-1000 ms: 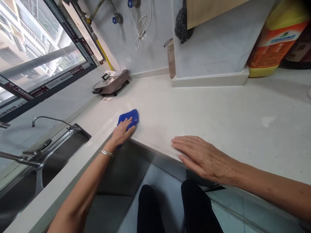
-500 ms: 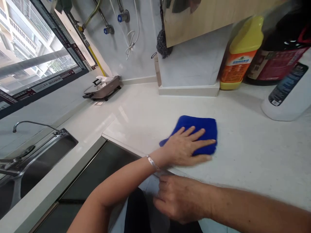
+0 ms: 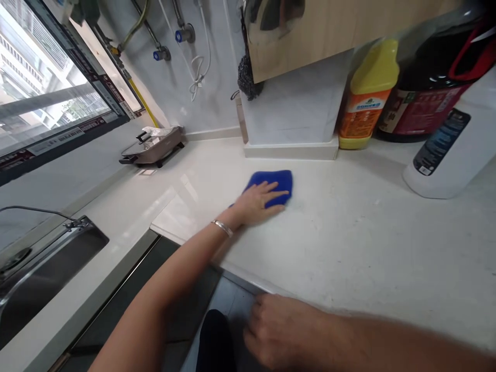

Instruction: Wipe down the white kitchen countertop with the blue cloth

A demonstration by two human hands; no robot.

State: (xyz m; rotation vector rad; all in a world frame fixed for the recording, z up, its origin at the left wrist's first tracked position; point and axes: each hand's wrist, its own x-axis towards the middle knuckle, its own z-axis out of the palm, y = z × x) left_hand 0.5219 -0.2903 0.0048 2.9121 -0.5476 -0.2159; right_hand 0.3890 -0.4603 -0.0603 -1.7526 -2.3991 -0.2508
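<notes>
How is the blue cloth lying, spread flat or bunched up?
Spread flat: the blue cloth looks smooth on the counter under the left hand. Whether it's folded in layers, I cannot tell.

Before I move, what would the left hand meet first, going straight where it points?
Beyond the blue cloth under it, the left hand would probably meet the white ledge near the yellow bottle; exact depth is unclear.

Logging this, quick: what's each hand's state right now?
Left hand: open, flat on the blue cloth.
Right hand: curled closed; can't tell if holding anything.
</notes>
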